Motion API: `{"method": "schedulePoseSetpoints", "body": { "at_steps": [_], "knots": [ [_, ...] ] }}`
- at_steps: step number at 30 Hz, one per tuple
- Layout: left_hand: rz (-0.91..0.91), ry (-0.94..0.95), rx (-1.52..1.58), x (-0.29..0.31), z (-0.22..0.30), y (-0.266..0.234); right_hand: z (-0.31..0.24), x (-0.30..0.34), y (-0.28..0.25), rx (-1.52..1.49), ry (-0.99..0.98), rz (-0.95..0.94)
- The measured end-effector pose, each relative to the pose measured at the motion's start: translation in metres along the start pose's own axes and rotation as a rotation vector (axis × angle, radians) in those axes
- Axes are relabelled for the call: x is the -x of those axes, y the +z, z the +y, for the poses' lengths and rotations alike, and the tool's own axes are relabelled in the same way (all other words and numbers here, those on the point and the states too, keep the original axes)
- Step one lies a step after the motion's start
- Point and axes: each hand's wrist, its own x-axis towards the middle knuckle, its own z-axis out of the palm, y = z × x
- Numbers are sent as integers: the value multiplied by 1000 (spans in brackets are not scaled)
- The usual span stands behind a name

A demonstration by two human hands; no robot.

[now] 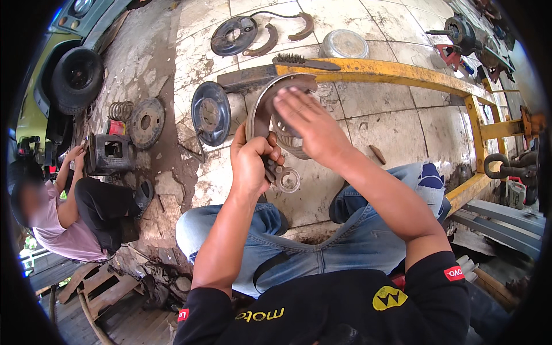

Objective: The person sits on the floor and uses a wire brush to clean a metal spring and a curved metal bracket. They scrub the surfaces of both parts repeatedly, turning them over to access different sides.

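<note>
My left hand [253, 164] grips a curved brake shoe [261, 112] by its lower end and holds it up over the tiled floor. Against the shoe's curved face rests my right hand [313, 123], its fingers stretched out flat and slightly blurred. Beneath the hands, partly hidden, a coiled or ringed metal part [296, 150] and a small metal ring [288, 180] lie on the tiles. A wire brush [305, 61] sits just beyond the shoe on a yellow steel frame [397, 70]. To its left stands a dark round backing plate [210, 113].
Farther off lie another backing plate [234, 35], two brake shoes [263, 43] and a round metal cover [345, 45]. At left, a seated person [69, 213] handles a box-shaped metal part [112, 154], near a round plate [148, 122] and a vehicle wheel [77, 79]. The yellow frame bounds the right side.
</note>
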Motion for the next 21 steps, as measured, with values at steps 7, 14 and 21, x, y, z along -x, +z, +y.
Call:
{"method": "schedulePoseSetpoints", "body": {
  "at_steps": [7,14,21],
  "knots": [
    [7,10,53,-1,-1,-2,15,6,3,2,120,-20],
    [-25,6,-75,3,-1,-4,23,6,2,57,120,-45],
    [-26,-1,-33,1,-1,-4,17,7,14,94,1,-35]
  ]
}}
